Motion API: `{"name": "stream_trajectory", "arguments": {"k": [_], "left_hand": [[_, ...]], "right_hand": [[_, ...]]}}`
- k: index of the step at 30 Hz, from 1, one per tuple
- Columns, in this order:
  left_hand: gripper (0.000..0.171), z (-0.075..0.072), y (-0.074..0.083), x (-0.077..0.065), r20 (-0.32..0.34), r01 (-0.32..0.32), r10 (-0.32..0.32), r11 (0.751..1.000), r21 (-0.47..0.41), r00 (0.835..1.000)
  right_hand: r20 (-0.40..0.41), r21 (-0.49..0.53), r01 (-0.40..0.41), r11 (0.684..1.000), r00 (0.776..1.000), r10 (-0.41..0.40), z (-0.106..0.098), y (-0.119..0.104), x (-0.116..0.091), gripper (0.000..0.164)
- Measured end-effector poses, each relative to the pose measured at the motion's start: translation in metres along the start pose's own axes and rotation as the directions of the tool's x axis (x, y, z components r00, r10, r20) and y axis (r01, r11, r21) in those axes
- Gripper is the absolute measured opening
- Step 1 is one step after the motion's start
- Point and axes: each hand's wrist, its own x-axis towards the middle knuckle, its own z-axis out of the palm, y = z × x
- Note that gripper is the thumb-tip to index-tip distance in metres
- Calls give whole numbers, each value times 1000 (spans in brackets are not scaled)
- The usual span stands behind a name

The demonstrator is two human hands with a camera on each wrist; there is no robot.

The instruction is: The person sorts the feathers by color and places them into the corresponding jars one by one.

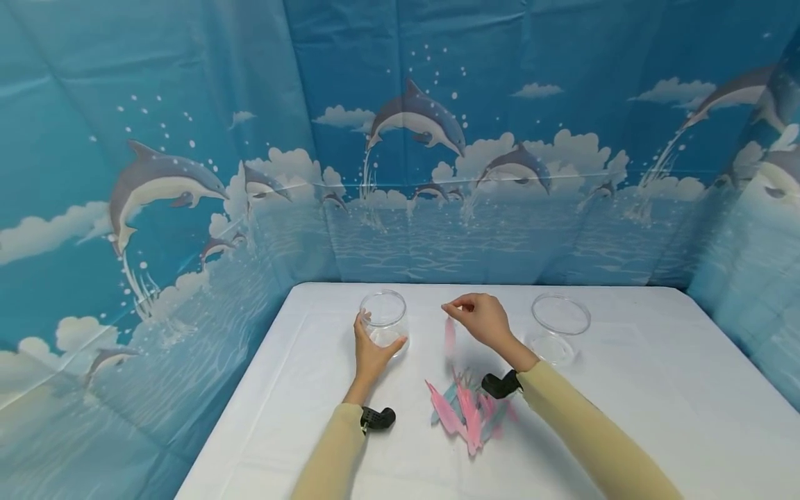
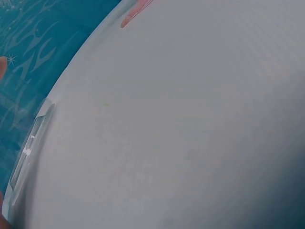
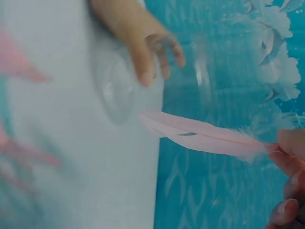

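Observation:
My left hand holds a clear plastic jar at the table's far left, thumb on the near side and fingers round its left. The jar stands upright with its open mouth up and nothing coloured inside. To its right, my right hand pinches a pale pink feather by the quill between thumb and fingertip. In the head view the feather hangs straight down, above the white table. Nearer to me lies a loose pile of pink and blue-grey feathers, partly below the right wrist.
A second clear jar stands beyond the right forearm, at the back right. White cloth covers the table. A blue curtain with dolphins rises along its back and sides. Each wrist wears a black camera band.

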Motion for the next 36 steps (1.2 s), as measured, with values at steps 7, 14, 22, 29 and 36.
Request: {"name": "stream_trajectory", "arguments": {"k": [7,14,22,29,36], "left_hand": [[108,-1,-1,1,1,1,0,1000,-1,1000],[110,-1,-2,0,0,21,-21,1000,-7,1000],[109,1,-1,0,8,20,-20,1000,-22,1000],[110,5,-2,-4,6,35,-35,999,12,999],[110,-1,0,1,1,27,-27,999,22,1000]], "right_hand": [[-148,76,60,995,988,-48,21,-30,31,30],[-248,128,92,987,967,-58,38,-50,50,26],[-275,171,84,982,961,-34,62,-56,60,26],[-133,129,4,992,991,14,71,-44,52,29],[-56,189,-33,981,997,44,52,-27,49,36]]}}
